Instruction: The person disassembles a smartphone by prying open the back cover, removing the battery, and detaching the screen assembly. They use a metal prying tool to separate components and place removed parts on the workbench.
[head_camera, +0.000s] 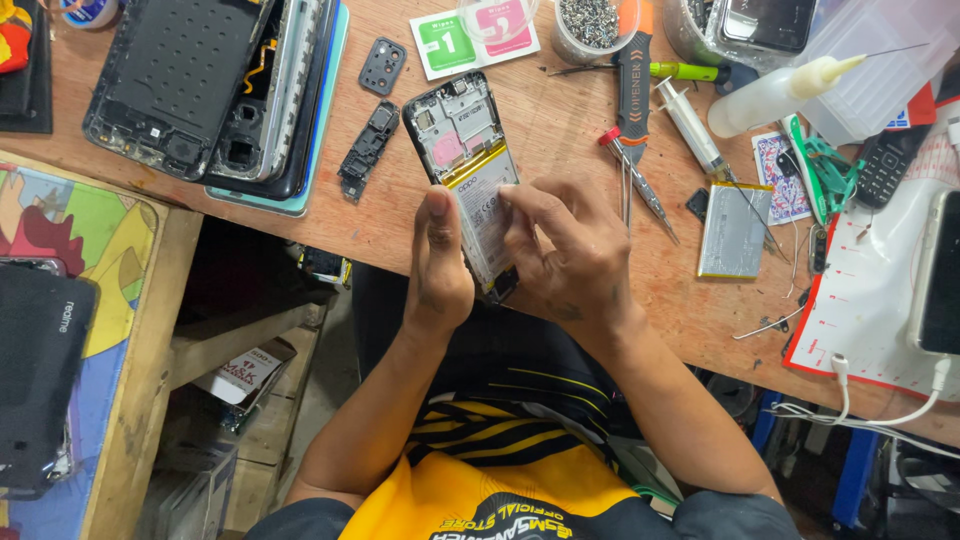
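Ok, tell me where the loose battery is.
In the head view, the loose battery lies flat on the wooden table, right of the right hand, just past the tweezers and below the syringe.

I see the opened phone (465, 160) lying on the wooden table (560, 120), near its front edge, with a battery (482, 205) sitting in it. My left hand (438, 265) is at the left side of the phone, and my right hand (570, 250) is at the right side, with fingers on the battery. To the left of the phone lie two small cover pieces (368, 150), and further left a stack of phone frames (215, 85). To the right of my right hand I see tweezers (640, 185), then a loose battery (735, 230). Behind them lie an opener tool (632, 85) and a syringe (692, 125). A squeeze bottle (780, 92) lies further right.
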